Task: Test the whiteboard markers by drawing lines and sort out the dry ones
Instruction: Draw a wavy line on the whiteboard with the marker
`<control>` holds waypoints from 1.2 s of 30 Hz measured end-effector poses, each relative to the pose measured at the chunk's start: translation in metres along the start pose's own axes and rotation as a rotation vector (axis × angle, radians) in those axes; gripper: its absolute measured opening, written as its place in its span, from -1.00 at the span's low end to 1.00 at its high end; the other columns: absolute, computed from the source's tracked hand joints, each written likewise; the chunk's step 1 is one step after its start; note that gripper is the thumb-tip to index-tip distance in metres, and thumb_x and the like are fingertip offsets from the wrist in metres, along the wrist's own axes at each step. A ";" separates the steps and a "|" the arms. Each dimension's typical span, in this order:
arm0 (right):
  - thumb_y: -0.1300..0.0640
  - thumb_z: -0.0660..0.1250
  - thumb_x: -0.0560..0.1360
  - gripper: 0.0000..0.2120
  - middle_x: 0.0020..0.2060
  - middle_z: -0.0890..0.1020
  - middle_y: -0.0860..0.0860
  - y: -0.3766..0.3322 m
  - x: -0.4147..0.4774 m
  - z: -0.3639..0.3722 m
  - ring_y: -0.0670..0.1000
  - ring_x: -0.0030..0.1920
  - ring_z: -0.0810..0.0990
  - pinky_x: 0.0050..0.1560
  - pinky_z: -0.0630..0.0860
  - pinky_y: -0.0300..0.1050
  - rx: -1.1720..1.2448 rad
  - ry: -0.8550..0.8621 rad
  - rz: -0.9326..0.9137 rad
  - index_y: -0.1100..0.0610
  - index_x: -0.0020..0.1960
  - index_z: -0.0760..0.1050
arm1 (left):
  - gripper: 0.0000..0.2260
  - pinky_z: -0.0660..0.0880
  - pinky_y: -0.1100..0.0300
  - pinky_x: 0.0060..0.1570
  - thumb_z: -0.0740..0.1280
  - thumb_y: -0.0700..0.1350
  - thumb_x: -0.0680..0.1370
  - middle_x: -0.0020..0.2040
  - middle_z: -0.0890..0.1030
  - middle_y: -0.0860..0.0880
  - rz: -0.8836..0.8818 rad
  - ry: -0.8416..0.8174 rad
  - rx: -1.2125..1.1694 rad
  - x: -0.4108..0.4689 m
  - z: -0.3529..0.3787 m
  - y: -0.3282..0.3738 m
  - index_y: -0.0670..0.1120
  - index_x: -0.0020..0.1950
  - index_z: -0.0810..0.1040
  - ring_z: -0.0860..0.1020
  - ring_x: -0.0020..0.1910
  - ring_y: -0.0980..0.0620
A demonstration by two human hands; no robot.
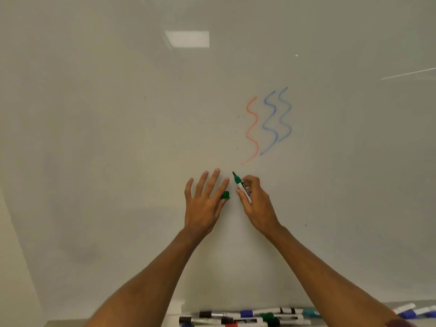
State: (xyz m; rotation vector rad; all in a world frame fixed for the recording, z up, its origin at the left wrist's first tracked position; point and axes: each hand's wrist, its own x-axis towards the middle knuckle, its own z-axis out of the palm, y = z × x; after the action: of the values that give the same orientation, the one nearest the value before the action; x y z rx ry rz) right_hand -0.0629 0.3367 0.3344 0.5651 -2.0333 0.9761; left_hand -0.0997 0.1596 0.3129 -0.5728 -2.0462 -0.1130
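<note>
My right hand [256,204] grips an uncapped green whiteboard marker [242,187], its tip pointing up and left close to the whiteboard [118,138]. The marker's green cap [225,195] is pinched between the thumb and index finger of my left hand [204,204], whose other fingers are spread straight against the board. On the board above my hands there are three wavy lines: a red line [252,131] and two blue lines [277,121]. The red line's lower end stops just above the marker tip.
Several capped markers [247,317] in black, blue, green and red lie in a pile along the ledge at the bottom. A few more blue markers [417,311] lie at the bottom right. Ceiling lights reflect on the board's upper part.
</note>
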 end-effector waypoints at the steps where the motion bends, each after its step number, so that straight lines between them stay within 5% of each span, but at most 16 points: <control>1: 0.12 0.23 0.59 -0.80 -0.08 0.54 -0.04 -0.004 0.013 -0.005 -0.11 -0.16 0.52 -0.18 0.44 -0.33 -0.012 0.034 -0.039 0.13 0.19 0.34 | -0.54 0.09 -0.23 0.44 0.14 0.09 0.63 0.55 0.23 -0.09 -0.003 0.026 0.011 0.017 -0.006 -0.003 0.04 0.53 0.28 0.21 0.52 -0.16; 6: 0.20 0.24 0.58 -0.91 -0.12 0.53 0.02 -0.017 0.067 -0.020 -0.07 -0.23 0.49 -0.24 0.45 -0.25 -0.152 0.134 -0.243 0.15 0.04 0.51 | -0.52 0.00 -0.20 0.49 0.17 0.08 0.65 0.58 0.16 -0.08 0.033 0.129 0.062 0.082 -0.026 -0.017 0.02 0.56 0.24 0.12 0.56 -0.14; 13: 0.20 0.12 0.56 -0.62 0.03 0.59 0.08 -0.026 0.111 -0.031 0.06 -0.16 0.57 -0.23 0.46 -0.11 -0.273 0.208 -0.397 0.12 0.35 0.45 | -0.50 0.00 -0.25 0.49 0.17 0.05 0.65 0.58 0.12 -0.12 0.017 0.263 0.068 0.151 -0.048 -0.044 -0.03 0.57 0.19 0.03 0.57 -0.19; 18: 0.09 0.38 0.47 -0.65 -0.03 0.61 0.01 -0.038 0.132 -0.038 -0.04 -0.14 0.57 -0.19 0.30 -0.15 -0.346 0.316 -0.539 0.10 0.23 0.46 | -0.51 0.01 -0.27 0.48 0.11 0.05 0.67 0.58 0.15 -0.13 0.044 0.301 0.058 0.170 -0.048 -0.061 -0.07 0.57 0.18 0.06 0.56 -0.17; 22: 0.01 0.28 0.54 -0.77 -0.11 0.64 -0.02 -0.052 0.147 -0.039 -0.06 -0.20 0.57 -0.16 0.35 -0.08 -0.261 0.443 -0.528 0.12 0.09 0.55 | -0.51 -0.01 -0.22 0.50 0.02 0.10 0.68 0.58 0.14 -0.11 0.052 0.309 0.110 0.172 -0.045 -0.063 -0.06 0.58 0.16 0.05 0.57 -0.15; 31: 0.00 0.21 0.52 -0.66 -0.27 0.60 0.03 -0.043 0.162 -0.026 0.01 -0.31 0.52 -0.19 0.24 -0.17 -0.316 0.571 -0.277 0.20 0.14 0.54 | -0.50 0.01 -0.19 0.51 -0.06 0.13 0.69 0.58 0.15 -0.11 0.055 0.328 0.153 0.174 -0.041 -0.065 -0.06 0.58 0.18 0.07 0.56 -0.16; 36: 0.11 0.29 0.46 -0.75 -0.27 0.59 0.01 -0.040 0.154 -0.017 0.01 -0.26 0.52 -0.21 0.25 -0.08 -0.395 0.548 -0.402 0.19 0.08 0.58 | -0.52 0.03 -0.19 0.50 -0.03 0.10 0.70 0.57 0.16 -0.11 0.062 0.358 0.153 0.175 -0.041 -0.067 -0.08 0.57 0.19 0.08 0.56 -0.15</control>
State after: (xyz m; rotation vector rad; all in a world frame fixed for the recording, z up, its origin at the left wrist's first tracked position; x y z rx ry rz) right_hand -0.1186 0.3178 0.4830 0.4102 -1.4840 0.4077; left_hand -0.1697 0.1491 0.4908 -0.4817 -1.6719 -0.0187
